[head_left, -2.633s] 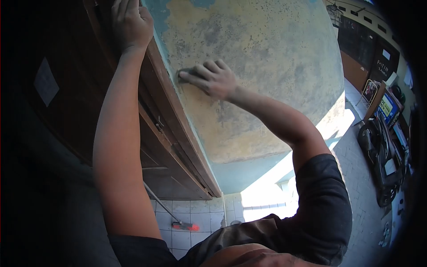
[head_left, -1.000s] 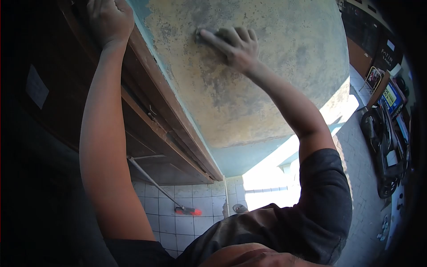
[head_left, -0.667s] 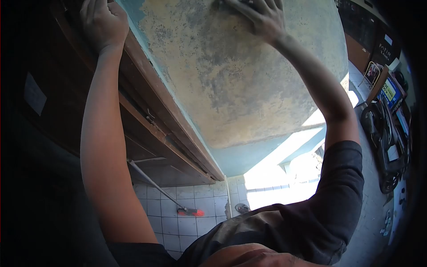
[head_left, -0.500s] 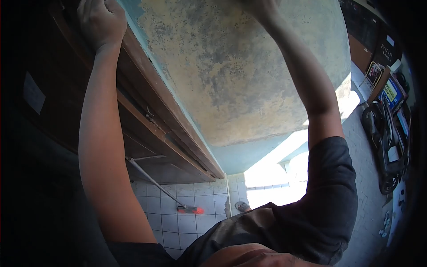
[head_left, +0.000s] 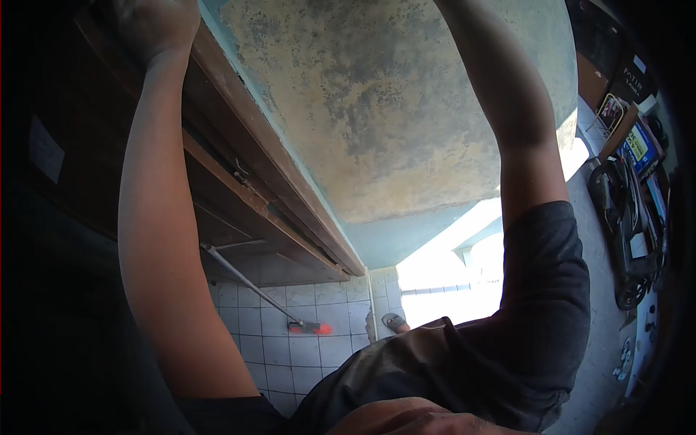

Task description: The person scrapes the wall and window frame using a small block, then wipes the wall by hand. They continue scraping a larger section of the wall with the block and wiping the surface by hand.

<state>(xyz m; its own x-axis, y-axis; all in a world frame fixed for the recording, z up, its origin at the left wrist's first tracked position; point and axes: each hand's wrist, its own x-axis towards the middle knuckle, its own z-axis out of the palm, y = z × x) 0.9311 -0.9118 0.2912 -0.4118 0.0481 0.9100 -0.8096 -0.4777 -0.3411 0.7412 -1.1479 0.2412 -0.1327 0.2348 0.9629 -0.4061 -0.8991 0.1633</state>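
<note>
My left hand (head_left: 161, 27) is raised at the upper left, against the brown wooden door frame (head_left: 246, 138). Its fingers look curled, but the top of the picture cuts them off and I cannot make out what they hold. My right arm reaches up in front of the patchy, worn wall (head_left: 348, 109); the hand itself is beyond the top edge. A strip of pale blue paint (head_left: 377, 243) runs along the wall's lower part and beside the frame.
A long-handled broom with a red head (head_left: 310, 328) rests on the white floor tiles (head_left: 279, 351). A sandalled foot (head_left: 395, 322) shows below. Along the right stand a black wheeled item (head_left: 627, 232) and a blue-and-yellow box (head_left: 639, 148). A pale paper (head_left: 46, 148) is on the dark door.
My right hand has gone up out of the picture, where it showed blurred at the top edge before. My left hand sits slightly higher in view, and the whole view has shifted a little.
</note>
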